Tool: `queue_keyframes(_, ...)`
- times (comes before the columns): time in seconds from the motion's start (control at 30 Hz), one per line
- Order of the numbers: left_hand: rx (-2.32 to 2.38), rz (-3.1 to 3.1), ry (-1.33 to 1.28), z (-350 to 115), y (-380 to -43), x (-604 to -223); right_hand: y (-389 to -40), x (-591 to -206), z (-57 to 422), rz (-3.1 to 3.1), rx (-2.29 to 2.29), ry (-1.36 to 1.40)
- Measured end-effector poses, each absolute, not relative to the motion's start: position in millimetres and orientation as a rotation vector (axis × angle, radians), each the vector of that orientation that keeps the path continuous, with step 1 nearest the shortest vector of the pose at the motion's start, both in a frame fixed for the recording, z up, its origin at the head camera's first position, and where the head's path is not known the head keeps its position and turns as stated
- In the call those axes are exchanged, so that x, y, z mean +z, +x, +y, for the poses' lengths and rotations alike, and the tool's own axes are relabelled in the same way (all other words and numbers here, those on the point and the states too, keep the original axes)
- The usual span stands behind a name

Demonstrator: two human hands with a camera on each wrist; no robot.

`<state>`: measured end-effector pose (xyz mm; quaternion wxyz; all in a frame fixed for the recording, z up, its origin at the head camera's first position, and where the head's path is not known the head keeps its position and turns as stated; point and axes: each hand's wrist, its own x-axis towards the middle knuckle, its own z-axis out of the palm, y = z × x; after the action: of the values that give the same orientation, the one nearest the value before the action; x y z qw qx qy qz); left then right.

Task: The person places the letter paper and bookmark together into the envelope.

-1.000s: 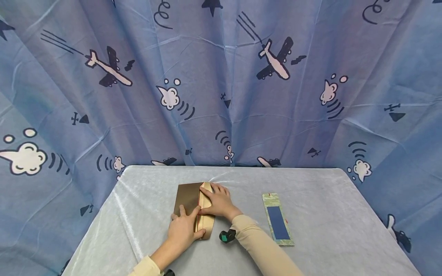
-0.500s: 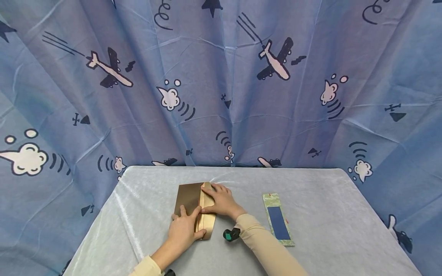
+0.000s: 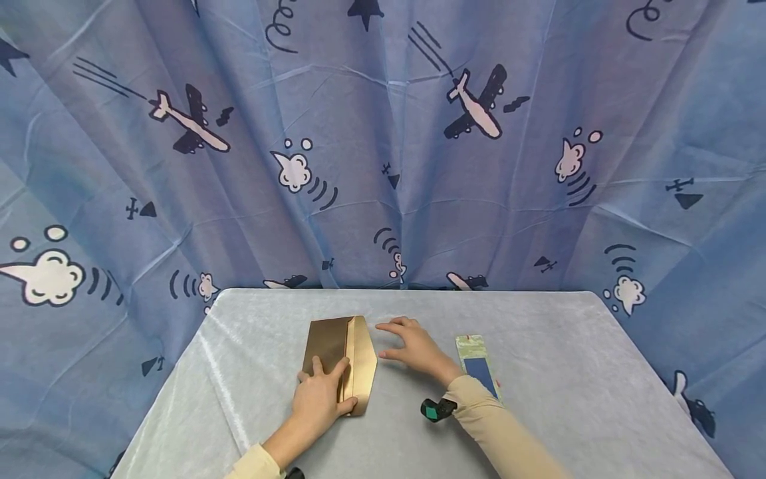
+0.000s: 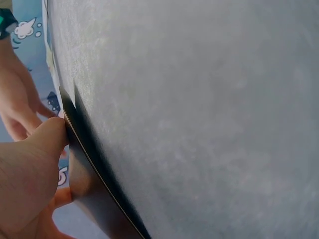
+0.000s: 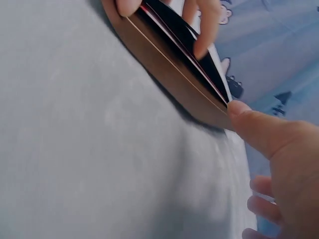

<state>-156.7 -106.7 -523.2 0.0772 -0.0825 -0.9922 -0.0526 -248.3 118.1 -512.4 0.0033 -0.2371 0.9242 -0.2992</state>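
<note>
Flat gold paper envelope: on table before you; opening seems in hand
Your left hand: fingers spread upon it
Your right hand: empty, fingers apart
Green-blue rectangular card: probably your next reach

Left forearm enters from the near edge, slanting far and right, wrist bare. Left hand lies back upward, fingers spread, thumb extended right. Right forearm, sleeved, slants far and left. Right hand points left, thumb and forefinger apart, gripping nothing. The hands are apart from each other.
</note>
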Motion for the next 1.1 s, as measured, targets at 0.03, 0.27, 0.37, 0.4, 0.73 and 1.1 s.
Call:
queue_keyframes(0.03, -0.161, -2.969, -0.245, -107, -156, -523, -247, -511, 124, 2.901, -0.943, -0.725)
queue_keyframes(0.27, -0.176, -2.944, -0.253, -108, -156, -524, -238, -508, 169, 2.937, -0.957, -0.606)
queue_keyframes(0.37, -0.179, -2.945, -0.265, -108, -156, -523, -233, -511, 191, 2.965, -0.945, -0.564)
queue_keyframes(0.4, -0.181, -2.947, -0.268, -108, -156, -523, -230, -512, 198, 2.971, -0.949, -0.55)
queue_keyframes(0.73, -0.165, -2.942, -0.273, -108, -155, -525, -207, -522, 248, 3.093, -0.948, -0.391)
queue_keyframes(1.1, -0.176, -2.932, -0.259, -108, -156, -525, -195, -527, 261, 3.122, -0.87, -0.273)
